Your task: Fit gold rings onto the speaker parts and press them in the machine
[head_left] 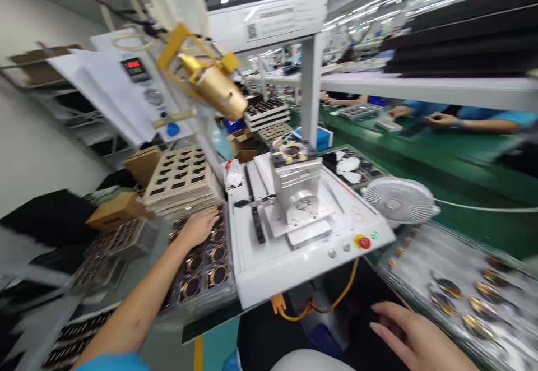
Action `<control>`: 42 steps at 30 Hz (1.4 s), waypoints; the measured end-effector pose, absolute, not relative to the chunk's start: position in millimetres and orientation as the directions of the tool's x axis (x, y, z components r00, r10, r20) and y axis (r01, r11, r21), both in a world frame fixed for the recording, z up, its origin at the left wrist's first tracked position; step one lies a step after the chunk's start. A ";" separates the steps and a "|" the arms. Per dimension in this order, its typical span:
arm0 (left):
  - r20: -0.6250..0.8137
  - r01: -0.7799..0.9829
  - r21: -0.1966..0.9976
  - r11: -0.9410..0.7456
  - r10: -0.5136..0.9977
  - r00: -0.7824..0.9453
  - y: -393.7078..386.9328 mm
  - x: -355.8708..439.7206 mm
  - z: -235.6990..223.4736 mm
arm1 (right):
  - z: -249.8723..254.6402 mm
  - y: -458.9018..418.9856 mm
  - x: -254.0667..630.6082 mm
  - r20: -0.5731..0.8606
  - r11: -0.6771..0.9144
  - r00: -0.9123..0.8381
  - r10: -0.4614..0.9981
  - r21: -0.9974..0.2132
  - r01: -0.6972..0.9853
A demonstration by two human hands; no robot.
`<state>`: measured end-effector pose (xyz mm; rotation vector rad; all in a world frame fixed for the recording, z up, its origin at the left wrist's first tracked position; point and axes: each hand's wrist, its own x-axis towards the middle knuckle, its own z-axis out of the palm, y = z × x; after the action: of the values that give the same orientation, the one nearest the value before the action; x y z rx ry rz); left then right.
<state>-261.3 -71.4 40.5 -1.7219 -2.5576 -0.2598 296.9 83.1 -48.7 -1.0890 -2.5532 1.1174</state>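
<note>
My left hand (200, 226) rests at the top of a clear plastic tray (202, 309) holding rows of gold-rimmed dark rings, its fingers over the far rings. Whether it grips one is hidden by the blur. My right hand (414, 334) hangs low at the bottom right, fingers spread and nothing in them. It is close to the edge of a second clear tray (420, 264), where several gold-rimmed round parts (477, 326) lie loose.
Between my hands stands a white bench machine (269, 264) with a silver fixture, a red stop button and a brass-coloured head on a yellow bracket. A white fan (397, 201) sits beside it. Stacked beige trays lie to the left. Co-workers' hands (441, 119) work at a green bench beyond.
</note>
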 end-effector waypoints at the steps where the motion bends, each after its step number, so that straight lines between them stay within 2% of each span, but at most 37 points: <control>1: 0.136 0.924 0.118 0.363 0.916 -0.377 -68.1 -265.9 39.4 | -40.4 78.5 292.0 -0.149 0.456 -0.729 0.668 -0.693 0.559; 5: 0.170 0.923 0.147 0.354 0.911 -0.377 -51.5 -282.4 45.2 | -24.8 65.2 276.9 -0.144 0.439 -0.735 0.663 -0.720 0.537; 11: 0.193 0.908 0.234 0.346 0.899 -0.392 -40.6 -285.9 55.3 | -33.7 63.8 285.7 -0.142 0.426 -0.740 0.657 -0.740 0.520; 16: 0.304 0.874 0.339 0.349 0.838 -0.453 -40.4 -272.3 63.2 | -2.3 97.3 290.7 -0.038 0.476 -0.758 0.652 -0.757 0.448; 18: 0.383 0.863 0.421 0.279 0.808 -0.447 -41.0 -249.3 74.3 | 26.2 117.6 282.9 0.045 0.533 -0.785 0.618 -0.758 0.377; 20: 0.485 0.839 0.537 0.083 0.784 -0.388 -39.3 -215.5 91.0 | 60.9 139.0 264.8 0.170 0.613 -0.803 0.572 -0.738 0.281; 23: 0.593 0.844 0.520 -0.135 0.768 -0.243 -29.6 -161.3 119.5 | 116.4 169.5 215.9 0.458 0.756 -0.734 0.502 -0.644 0.115; 26: 0.688 0.859 0.430 -0.277 0.716 -0.113 -19.4 -122.7 140.6 | 166.0 194.7 152.0 0.717 0.906 -0.619 0.320 -0.422 -0.020; 28: 0.730 0.855 0.393 -0.339 0.680 -0.066 -16.9 -108.3 147.9 | 192.0 208.2 112.4 0.736 0.957 -0.644 0.211 -0.289 -0.018; 30: 0.759 0.841 0.381 -0.383 0.649 -0.048 -18.2 -100.9 150.8 | 211.9 218.4 82.1 0.622 0.972 -0.762 0.180 -0.232 0.041; 33: 0.772 0.825 0.390 -0.409 0.633 -0.051 -23.9 -97.4 151.2 | 231.2 226.9 58.2 0.370 0.961 -0.905 0.210 -0.251 0.120; 36: 0.775 0.821 0.397 -0.411 0.629 -0.060 -27.4 -98.9 152.2 | 239.2 230.8 53.3 0.303 0.945 -0.931 0.206 -0.309 0.109; 38: 0.793 0.840 0.375 -0.393 0.606 -0.071 -24.1 -102.1 155.3 | 238.0 233.8 54.7 0.354 0.928 -0.915 0.195 -0.370 0.055; 42: 0.835 0.883 0.313 -0.351 0.544 -0.080 3.5 -111.7 170.3 | 224.0 238.5 65.0 0.618 0.836 -0.728 0.298 -0.537 -0.113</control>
<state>-111.7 3.5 170.3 -1.8638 -1.5428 -1.4040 65.0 238.5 224.0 -0.1339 -2.2775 0.7239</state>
